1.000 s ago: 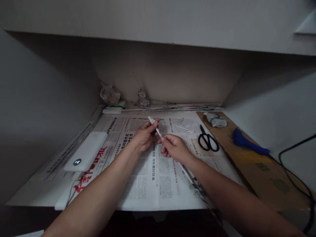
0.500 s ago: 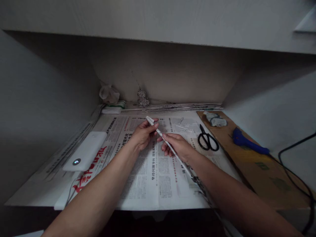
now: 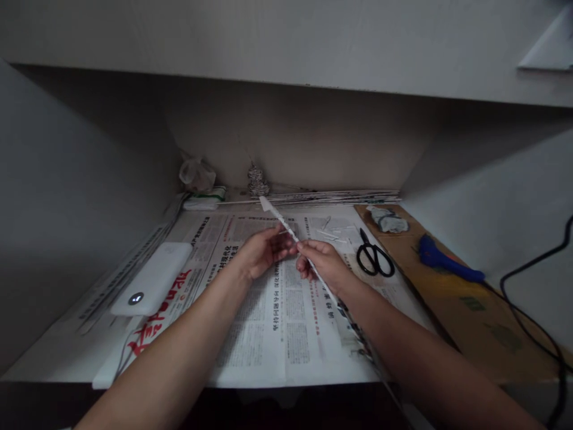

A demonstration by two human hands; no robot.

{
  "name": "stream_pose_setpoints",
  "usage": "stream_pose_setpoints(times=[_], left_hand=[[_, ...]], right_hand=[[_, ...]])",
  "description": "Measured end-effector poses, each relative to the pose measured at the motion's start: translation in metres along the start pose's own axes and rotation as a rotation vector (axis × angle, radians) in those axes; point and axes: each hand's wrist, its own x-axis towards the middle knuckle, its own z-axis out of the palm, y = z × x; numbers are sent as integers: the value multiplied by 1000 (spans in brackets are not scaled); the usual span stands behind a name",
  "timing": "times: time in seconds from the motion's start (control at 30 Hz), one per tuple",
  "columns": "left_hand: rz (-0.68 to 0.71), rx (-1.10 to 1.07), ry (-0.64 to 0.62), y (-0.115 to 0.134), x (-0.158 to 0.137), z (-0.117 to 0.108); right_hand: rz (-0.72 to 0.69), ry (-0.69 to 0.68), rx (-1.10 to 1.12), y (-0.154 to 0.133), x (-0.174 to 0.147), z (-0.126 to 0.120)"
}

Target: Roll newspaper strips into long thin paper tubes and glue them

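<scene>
A thin rolled newspaper tube [image 3: 286, 226] slants across the middle, with a loose flap of paper at its far tip. My right hand [image 3: 322, 263] is closed on the tube at about mid-length, thumb and forefinger pinching it. Just left of the tube is my left hand [image 3: 264, 252], its fingers loosely curled and apart with the thumb near the tube; whether it touches the tube I cannot tell. The tube's near end runs back beside my right forearm. Beneath both hands lies a printed newspaper sheet [image 3: 255, 334].
Black scissors [image 3: 375, 261] and small paper scraps [image 3: 333, 232] lie right of my hands. A blue glue gun [image 3: 447, 261] with a cord rests on cardboard [image 3: 470, 334]. White power bank [image 3: 152, 278] sits left. Paper sticks [image 3: 331, 197] line the back, near a woven coil [image 3: 257, 181].
My left hand has let go of the tube's far end and moved slightly toward me. The tube's flap now sticks out farther beyond the hands. My right hand still grips the tube.
</scene>
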Motion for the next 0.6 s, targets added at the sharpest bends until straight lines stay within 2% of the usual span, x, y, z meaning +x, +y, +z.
stream_pose_setpoints(times=[0.13, 0.33, 0.6], left_hand=[[33, 138, -97, -9, -2, 4], [123, 104, -52, -6, 1, -2], [91, 106, -68, -6, 0, -1]], right_hand=[[-25, -3, -42, 3, 2, 0], [191, -154, 147, 1, 0, -6], [65, 11, -42, 1, 0, 2]])
